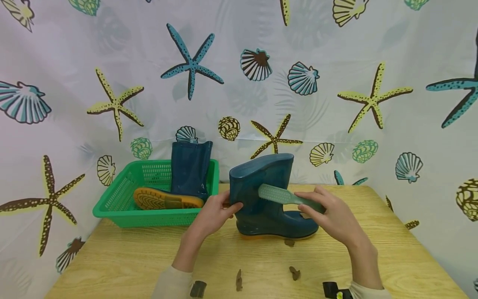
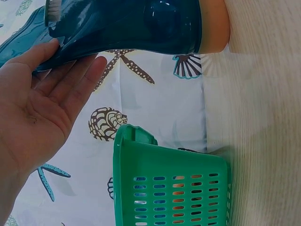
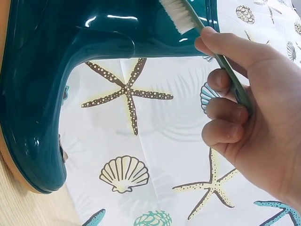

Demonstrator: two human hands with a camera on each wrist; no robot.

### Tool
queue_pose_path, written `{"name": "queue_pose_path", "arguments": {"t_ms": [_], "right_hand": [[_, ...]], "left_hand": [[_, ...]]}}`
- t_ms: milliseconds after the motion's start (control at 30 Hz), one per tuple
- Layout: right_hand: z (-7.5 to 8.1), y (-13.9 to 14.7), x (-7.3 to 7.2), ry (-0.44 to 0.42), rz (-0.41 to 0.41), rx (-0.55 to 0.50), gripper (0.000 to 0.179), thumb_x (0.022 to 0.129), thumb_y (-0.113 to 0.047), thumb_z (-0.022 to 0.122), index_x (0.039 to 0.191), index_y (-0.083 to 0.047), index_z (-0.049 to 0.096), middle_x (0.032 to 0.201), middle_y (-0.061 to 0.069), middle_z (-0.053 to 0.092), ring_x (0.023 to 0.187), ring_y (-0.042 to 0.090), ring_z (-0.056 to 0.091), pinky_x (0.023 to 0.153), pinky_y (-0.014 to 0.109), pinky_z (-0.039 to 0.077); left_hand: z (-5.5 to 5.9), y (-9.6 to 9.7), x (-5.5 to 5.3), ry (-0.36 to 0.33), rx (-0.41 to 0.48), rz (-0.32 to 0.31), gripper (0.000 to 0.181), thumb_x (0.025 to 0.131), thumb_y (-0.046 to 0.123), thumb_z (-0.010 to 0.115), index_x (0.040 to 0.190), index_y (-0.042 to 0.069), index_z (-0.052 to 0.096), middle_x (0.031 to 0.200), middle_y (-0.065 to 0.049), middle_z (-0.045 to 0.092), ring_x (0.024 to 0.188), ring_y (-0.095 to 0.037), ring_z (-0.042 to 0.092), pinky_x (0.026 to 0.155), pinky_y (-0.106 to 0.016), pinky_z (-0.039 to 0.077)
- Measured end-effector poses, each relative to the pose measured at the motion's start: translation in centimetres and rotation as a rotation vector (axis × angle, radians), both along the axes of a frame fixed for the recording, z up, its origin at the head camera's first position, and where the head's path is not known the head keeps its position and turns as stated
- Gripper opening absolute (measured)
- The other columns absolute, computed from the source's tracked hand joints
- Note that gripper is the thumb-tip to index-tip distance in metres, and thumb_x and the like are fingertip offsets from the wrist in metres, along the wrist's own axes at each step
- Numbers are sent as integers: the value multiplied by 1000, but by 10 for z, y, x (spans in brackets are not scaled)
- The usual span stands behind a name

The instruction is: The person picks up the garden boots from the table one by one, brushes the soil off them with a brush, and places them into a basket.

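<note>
A dark blue rain boot (image 1: 261, 218) with a tan sole stands on the wooden table, its toe pointing right. My left hand (image 1: 213, 214) grips the left side of its shaft, thumb on the near face and fingers behind in the left wrist view. In my right hand (image 1: 334, 216) is a green scrub brush (image 1: 278, 195), its handle wrapped by the fingers in the right wrist view. The white bristles (image 3: 180, 15) are at the near face of the shaft; the brush head hides that spot in the head view. A small brown patch (image 1: 305, 216) marks the toe.
Left of the boot sits a green plastic basket (image 1: 157, 218) holding a second blue boot (image 1: 190, 166), with another tan sole (image 1: 157, 199) showing. Brown bits (image 1: 295, 273) lie on the table (image 1: 336, 270) in front. A sea-patterned cloth (image 1: 231, 95) hangs behind.
</note>
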State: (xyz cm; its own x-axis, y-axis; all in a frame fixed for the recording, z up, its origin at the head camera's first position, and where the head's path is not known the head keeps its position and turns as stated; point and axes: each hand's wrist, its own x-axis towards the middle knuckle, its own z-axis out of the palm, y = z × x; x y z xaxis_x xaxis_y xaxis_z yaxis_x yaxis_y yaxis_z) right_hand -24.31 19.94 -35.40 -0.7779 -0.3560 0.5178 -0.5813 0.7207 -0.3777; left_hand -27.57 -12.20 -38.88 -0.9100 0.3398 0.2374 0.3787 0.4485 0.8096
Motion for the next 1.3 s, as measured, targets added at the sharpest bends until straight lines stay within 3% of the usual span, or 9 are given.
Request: {"name": "queue_pose_path", "arguments": {"t_ms": [167, 367, 633, 800, 1167, 1300], "right_hand": [[1, 6, 1, -65, -29, 19, 31, 96, -28, 67, 126, -20, 69, 87, -8, 52, 67, 5, 41, 63, 26, 37], [1, 16, 2, -81, -93, 16, 33, 96, -32, 66, 127, -21, 69, 88, -4, 55, 67, 8, 41, 60, 27, 36], [-1, 21, 3, -101, -123, 12, 34, 97, -33, 65, 129, -20, 68, 91, -3, 58, 67, 8, 42, 59, 27, 36], [-4, 24, 0, -100, -144, 41, 35, 97, -34, 65, 128, -18, 68, 97, -1, 63, 71, 9, 46, 62, 28, 39], [-20, 30, -12, -167, -154, 46, 35, 96, -35, 65, 127, -17, 69, 85, -3, 53, 67, 11, 41, 59, 26, 34], [-26, 31, -16, -197, -144, 38, 36, 97, -36, 64, 127, -17, 68, 93, -1, 61, 76, 11, 51, 65, 30, 41]], "left_hand": [[0, -1, 0, 4, -21, 16, 38, 99, 32, 62, 132, 15, 60, 116, -9, 72, 99, -24, 70, 78, -34, 58], [1, -6, 0, 33, -31, 45, 43, 98, 27, 63, 138, 15, 56, 121, -11, 71, 109, -29, 69, 89, -46, 57], [0, -17, -3, 35, -24, 85, 46, 97, 27, 64, 141, 17, 55, 124, -9, 70, 110, -28, 68, 90, -45, 57], [3, -25, -4, 31, -62, 116, 41, 97, 28, 66, 135, 12, 60, 120, -10, 71, 110, -28, 68, 90, -45, 57], [9, -44, 1, -48, -80, 77, 42, 97, 26, 66, 133, 6, 59, 126, -13, 67, 113, -30, 66, 95, -47, 54], [9, -48, 1, -53, -98, 49, 43, 97, 29, 66, 132, 6, 60, 123, -11, 68, 109, -26, 67, 94, -46, 54]]}}
